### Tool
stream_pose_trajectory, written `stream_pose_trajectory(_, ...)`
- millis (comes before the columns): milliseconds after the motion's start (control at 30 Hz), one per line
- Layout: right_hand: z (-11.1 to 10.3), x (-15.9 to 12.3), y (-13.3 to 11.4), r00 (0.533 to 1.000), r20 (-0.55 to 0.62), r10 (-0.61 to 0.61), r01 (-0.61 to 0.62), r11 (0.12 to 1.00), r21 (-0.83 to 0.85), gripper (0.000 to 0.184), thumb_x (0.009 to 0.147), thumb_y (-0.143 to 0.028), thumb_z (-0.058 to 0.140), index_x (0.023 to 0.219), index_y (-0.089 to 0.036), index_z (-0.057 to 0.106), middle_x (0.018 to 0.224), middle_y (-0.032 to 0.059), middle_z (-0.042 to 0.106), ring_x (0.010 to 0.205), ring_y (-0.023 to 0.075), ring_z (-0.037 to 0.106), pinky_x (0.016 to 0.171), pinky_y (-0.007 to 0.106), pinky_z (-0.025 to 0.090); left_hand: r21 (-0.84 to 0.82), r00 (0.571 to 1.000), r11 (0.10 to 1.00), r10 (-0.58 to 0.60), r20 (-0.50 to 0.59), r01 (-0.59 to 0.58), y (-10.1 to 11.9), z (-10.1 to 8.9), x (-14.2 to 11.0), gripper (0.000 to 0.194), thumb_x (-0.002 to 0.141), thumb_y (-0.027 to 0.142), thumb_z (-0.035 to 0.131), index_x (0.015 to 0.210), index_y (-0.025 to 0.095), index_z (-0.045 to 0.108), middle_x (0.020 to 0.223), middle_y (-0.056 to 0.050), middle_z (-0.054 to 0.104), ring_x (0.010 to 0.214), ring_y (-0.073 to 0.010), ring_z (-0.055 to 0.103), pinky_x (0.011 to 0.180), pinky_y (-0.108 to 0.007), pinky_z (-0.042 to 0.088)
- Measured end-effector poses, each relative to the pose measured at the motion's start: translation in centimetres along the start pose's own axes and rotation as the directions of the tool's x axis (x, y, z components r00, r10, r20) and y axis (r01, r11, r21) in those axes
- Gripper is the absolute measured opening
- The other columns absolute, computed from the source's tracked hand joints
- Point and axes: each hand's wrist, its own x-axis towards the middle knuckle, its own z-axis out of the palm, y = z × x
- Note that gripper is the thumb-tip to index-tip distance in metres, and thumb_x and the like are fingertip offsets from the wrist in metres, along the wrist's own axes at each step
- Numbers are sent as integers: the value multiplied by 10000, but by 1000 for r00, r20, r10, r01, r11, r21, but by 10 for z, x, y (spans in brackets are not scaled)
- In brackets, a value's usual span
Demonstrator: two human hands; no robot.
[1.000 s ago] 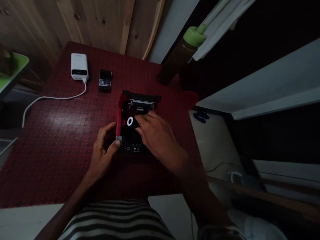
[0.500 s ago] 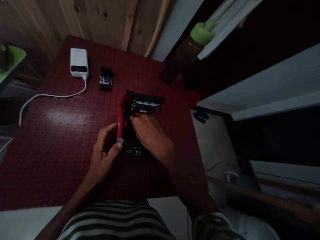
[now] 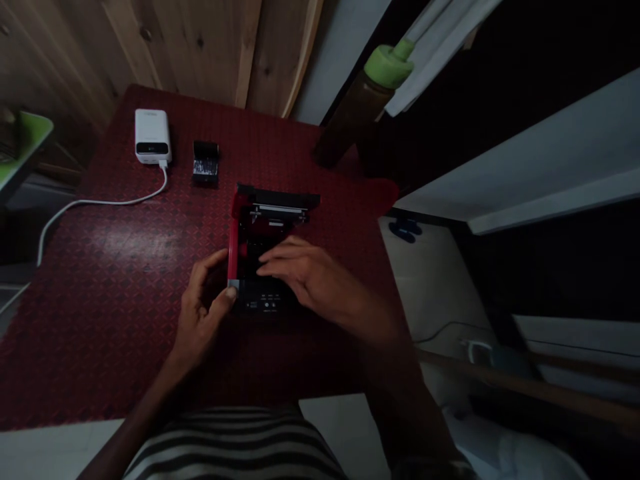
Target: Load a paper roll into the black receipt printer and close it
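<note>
A small black and red printer (image 3: 250, 227) lies on the dark red table (image 3: 125, 267) with its lid open toward the wall. My left hand (image 3: 203, 313) grips its left red side, thumb at the front corner. My right hand (image 3: 310, 277) rests over the open compartment with fingers stretched flat across it, hiding what is inside.
A white power bank (image 3: 151, 135) with a white cable (image 3: 100, 201) sits at the table's far left, a small black block (image 3: 205, 162) beside it. A brown bottle with a green cap (image 3: 363, 107) stands at the far right edge. A wooden wall lies behind.
My right hand moved from beside the white roll into the compartment, then flattened over it; the white roll no longer shows. My left hand kept its hold.
</note>
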Motion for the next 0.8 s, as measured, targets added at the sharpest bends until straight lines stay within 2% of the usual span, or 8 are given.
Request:
stream_pose_trajectory(133,-5,-3,3,999,43,-8,7,999,40,316,1046,-6,610,1100,-229,826,1173,60,835,1082,221,740,1048,425,573,-27,1000,1000,-10,15,11,0,0,1,583,1024,493,708,1539,235,618,1521,-132,684,1381,-332,678,1157,-485,534)
stream_pose_trajectory(233,-3,-8,5,998,34,44,-45,999,15,224,1047,-43,670,975,-211,800,1014,46,812,959,213,697,928,374,566,-37,1000,999,-12,3,12,3,0,-1,579,1007,500,726,1517,240,635,1524,-126,690,1370,-333,691,1147,-487,550)
stream_pose_trajectory(333,7,-14,4,992,-119,52,-53,999,0,212,1061,-62,677,927,-190,780,971,50,787,934,209,681,881,353,565,-68,998,996,-64,2,63,11,0,-3,575,996,509,729,1498,238,656,1517,-125,710,1396,-351,682,1160,-510,553)
stream_pose_trajectory(433,20,-24,0,937,-348,24,-49,997,-64,199,1094,-88,640,1019,-186,797,1032,71,781,969,210,694,886,352,591,0,995,998,-68,-74,68,23,0,8,556,990,525,736,1467,242,691,1534,-128,707,1428,-375,660,1154,-533,560)
stream_pose_trajectory(500,29,-31,-4,892,-453,14,-82,988,-133,230,1109,-94,612,1058,-202,809,1007,64,778,937,207,690,869,358,602,63,992,998,15,-128,-7,31,2,27,552,996,518,743,1486,272,686,1564,-112,689,1432,-363,656,1161,-527,553)
stream_pose_trajectory(600,42,-42,-11,844,-536,17,-154,965,-211,278,1106,-64,593,1084,-217,823,997,61,789,919,204,700,859,373,619,100,969,971,225,-100,-215,43,8,68,581,1006,550,737,1526,300,670,1624,-92,642,1492,-335,599,1219,-498,500)
stream_pose_trajectory(733,55,-49,-18,809,-588,-16,-197,935,-296,275,1093,-45,604,1118,-203,829,1057,87,818,958,211,728,877,381,647,80,947,947,316,-56,-311,55,20,101,428,1048,632,672,1172,246,809,1207,-80,791,1218,-292,723,1143,-484,543)
stream_pose_trajectory(800,60,-50,-20,785,-617,-57,-201,919,-340,263,1083,-43,622,1107,-199,831,1072,99,831,973,218,739,879,373,656,109,947,945,316,-65,-308,58,24,97,385,1061,599,678,951,250,798,1113,-64,793,1299,-300,701,1190,-488,520)
